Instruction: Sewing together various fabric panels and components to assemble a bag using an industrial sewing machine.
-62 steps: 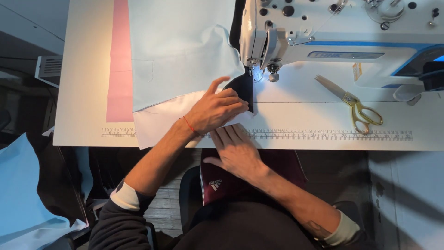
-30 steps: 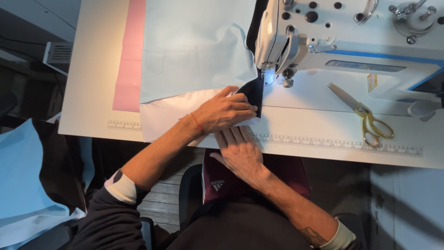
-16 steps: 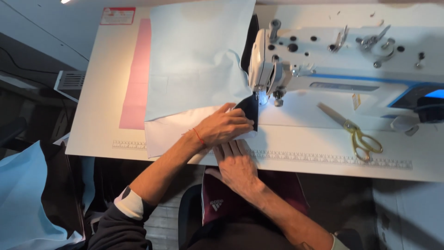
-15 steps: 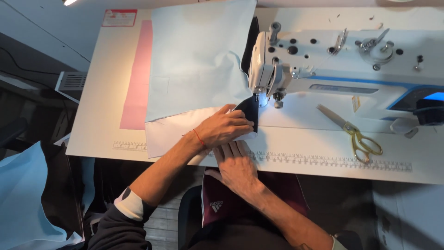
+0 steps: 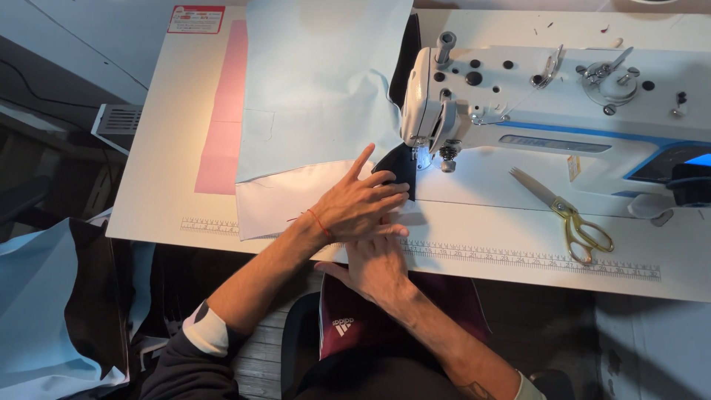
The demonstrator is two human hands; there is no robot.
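Briefly: my L hand (image 5: 359, 207) lay flat, fingers spread, gripping nothing, pressing dark fabric piece (image 5: 398, 169) + white cloth (image 5: 278, 204) just left of sewing machine (image 5: 548, 111) needle. R hand (image 5: 378, 263) flat at table (image 5: 159, 170) edge, partly under L. Gold scissors (image 5: 570, 218) well apart to right.

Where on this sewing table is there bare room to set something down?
Bare tabletop lies left of the pink strip, and along the front edge between the right hand and the scissors. It is crowded around the needle, where the left hand presses the dark fabric beside the sewing machine.
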